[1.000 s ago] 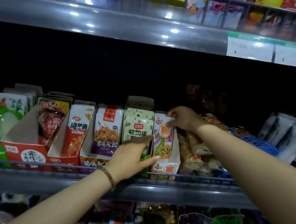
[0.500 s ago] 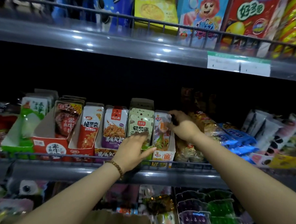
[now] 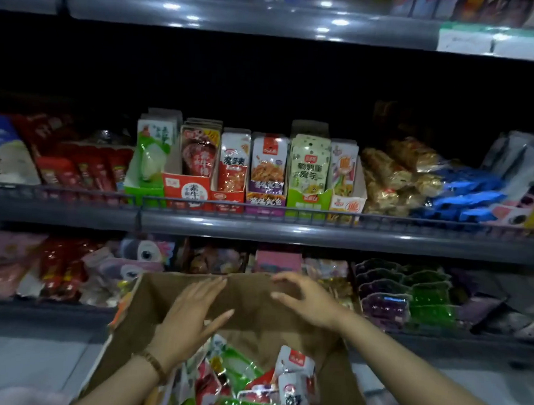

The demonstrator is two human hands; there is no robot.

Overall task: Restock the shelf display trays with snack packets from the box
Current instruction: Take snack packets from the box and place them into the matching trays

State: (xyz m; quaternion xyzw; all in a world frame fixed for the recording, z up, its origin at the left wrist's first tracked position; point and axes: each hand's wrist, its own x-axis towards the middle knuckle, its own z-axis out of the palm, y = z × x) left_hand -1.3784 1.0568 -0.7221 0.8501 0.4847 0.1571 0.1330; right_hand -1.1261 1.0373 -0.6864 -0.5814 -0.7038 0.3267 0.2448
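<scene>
**One head view, facing the shelves**

The head camera looks forward and down from just behind the cardboard box (image 3: pixel 248 306), close above its open top. Beyond the box, the middle shelf (image 3: pixel 289 231) crosses the upper frame, wide-angle and slightly blurred.

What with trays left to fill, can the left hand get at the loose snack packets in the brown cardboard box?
Likely yes: the left hand is open above the open-topped brown cardboard box, loose snack packets just below, nothing between.
</scene>
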